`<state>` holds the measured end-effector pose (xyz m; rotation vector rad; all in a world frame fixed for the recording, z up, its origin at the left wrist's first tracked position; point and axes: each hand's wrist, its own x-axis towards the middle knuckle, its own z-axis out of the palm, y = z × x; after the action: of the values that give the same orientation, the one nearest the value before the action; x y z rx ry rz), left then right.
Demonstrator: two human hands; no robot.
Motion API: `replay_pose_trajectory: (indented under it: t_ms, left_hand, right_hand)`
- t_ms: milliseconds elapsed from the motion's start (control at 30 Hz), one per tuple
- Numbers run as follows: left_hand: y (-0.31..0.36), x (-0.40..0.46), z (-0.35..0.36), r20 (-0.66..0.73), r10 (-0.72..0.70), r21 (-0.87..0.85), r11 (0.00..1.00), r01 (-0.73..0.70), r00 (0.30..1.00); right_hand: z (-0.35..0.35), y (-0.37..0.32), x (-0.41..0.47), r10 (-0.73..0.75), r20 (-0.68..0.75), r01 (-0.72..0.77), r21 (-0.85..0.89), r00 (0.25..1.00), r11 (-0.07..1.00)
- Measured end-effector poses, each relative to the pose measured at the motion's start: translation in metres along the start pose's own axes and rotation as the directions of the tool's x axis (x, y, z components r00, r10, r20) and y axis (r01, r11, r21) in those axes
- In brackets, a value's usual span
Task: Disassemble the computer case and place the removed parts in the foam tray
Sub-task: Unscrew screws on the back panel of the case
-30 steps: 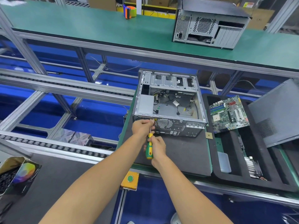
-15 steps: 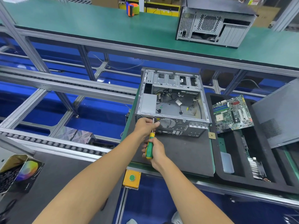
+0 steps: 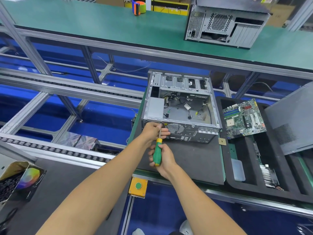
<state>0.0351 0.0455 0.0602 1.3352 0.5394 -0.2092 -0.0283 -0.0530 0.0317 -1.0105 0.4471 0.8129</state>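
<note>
An open grey computer case (image 3: 181,107) lies on a black mat, its rear panel toward me, with loose cables and a power supply inside. My right hand (image 3: 163,158) grips the green and yellow handle of a screwdriver (image 3: 157,153). The tip of the tool meets the upper left of the rear panel. My left hand (image 3: 155,131) curls round the metal shaft just below the tip. Right of the case is the black foam tray (image 3: 227,175); a green motherboard (image 3: 243,118) rests in it, and a grey side panel (image 3: 293,119) leans over its right side.
A second computer case (image 3: 225,24) stands on the green bench behind, with a tape roll (image 3: 138,7) further left. A yellow box with a green button (image 3: 138,185) hangs at the bench's front edge. Metal conveyor rails run on the left. An open cardboard box (image 3: 18,182) sits at lower left.
Both hands stay on the screwdriver at the same spot on the rear panel. My left hand has slipped a little down the shaft. The view has shifted slightly.
</note>
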Motion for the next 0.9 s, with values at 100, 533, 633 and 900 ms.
replay_pose_trajectory:
  t_ms: [100, 533, 633, 900]
  left_hand:
    - [-0.007, 0.002, -0.005, -0.073, 0.056, 0.174, 0.984, -0.043, 0.996]
    - [-0.001, 0.0, 0.001, -0.01, -0.028, -0.015, 1.0, 0.028, 1.0]
    - [-0.001, 0.002, 0.001, -0.088, -0.035, -0.087, 0.996, 0.028, 0.995]
    - [-0.003, 0.007, 0.006, -0.217, -0.093, -0.188, 0.981, 0.052, 0.972]
  right_hand:
    - [0.003, 0.0, 0.0, -0.014, -0.022, 0.013, -0.033, 1.0, 0.999]
    - [0.0, -0.003, 0.003, -0.014, -0.007, 0.014, -0.021, 1.0, 1.0]
    - [-0.002, -0.001, 0.004, -0.021, -0.048, 0.018, -0.055, 0.999, 0.998]
    - [0.0, -0.001, 0.004, -0.026, -0.082, 0.016, -0.121, 0.996, 0.993]
